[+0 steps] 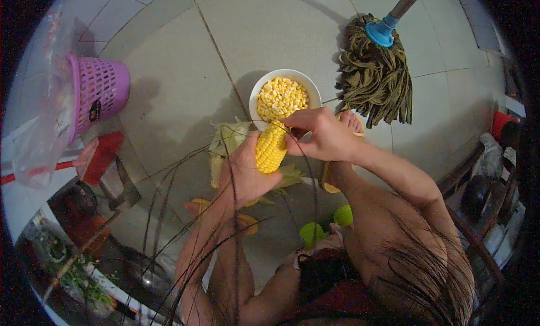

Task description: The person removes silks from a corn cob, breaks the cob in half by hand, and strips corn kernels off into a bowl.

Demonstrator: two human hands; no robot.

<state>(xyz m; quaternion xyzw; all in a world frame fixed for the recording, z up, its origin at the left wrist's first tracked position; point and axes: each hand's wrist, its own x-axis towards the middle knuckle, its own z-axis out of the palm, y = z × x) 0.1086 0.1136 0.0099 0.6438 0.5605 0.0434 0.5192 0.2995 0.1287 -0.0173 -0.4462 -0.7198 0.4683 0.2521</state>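
A clear plastic bag [42,101] hangs at the far left of a tiled floor [177,50], beside a purple perforated basket [107,84], with a red dustpan [101,160] on the near side of it and leafy greens [84,286] in the near left corner. Pale green corn husks [230,137] lie on the tiles left of centre. A person's left hand [246,168] is curled closed around the left and near sides of a yellow corn cob [271,149], held tilted at mid-scene just nearer than a white bowl [314,94] of loose corn kernels [281,96]. The right hand [323,135] is partly closed, thumb and fingers bent at the cob's far right end; whether it grips or only touches is unclear. Two bright green rounded objects [312,234] sit near the person's lap. Right of the bowl, a dark string mop [374,73] with a blue collar [381,30] rests on the floor beside a foot in a yellow sandal [330,182].
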